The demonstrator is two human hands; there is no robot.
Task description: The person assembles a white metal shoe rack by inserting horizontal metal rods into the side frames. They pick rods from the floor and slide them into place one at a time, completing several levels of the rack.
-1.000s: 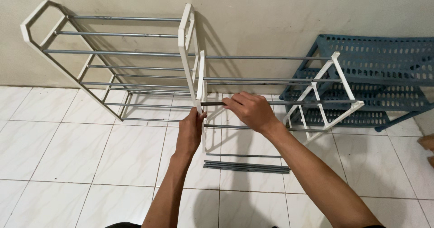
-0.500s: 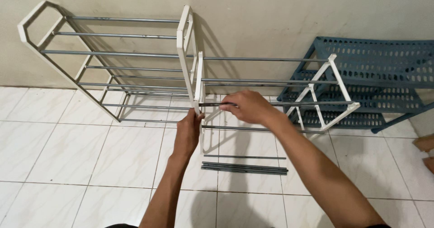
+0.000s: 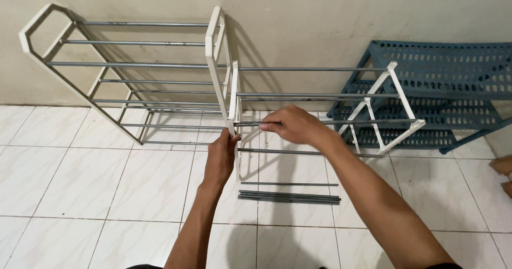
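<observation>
Small rack [image 3: 320, 109] sits on the floor [image 3: 80, 183] mid-scene, bigger rack [image 3: 128, 71] leaning on the wall far left, plastic shelf [image 3: 442, 87] far right, loose rods [image 3: 289, 196] lying nearer, in front of the small rack.

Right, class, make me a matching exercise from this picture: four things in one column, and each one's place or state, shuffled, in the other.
Things:
1. left hand
2. right hand
3. loose rods
4. blue rack

Places or states:
A. lying on the floor tiles
B. leaning on the wall, far right
C. gripping the white side frame
D. holding a rod at the frame

Pairs: 1-C, 2-D, 3-A, 4-B
</observation>
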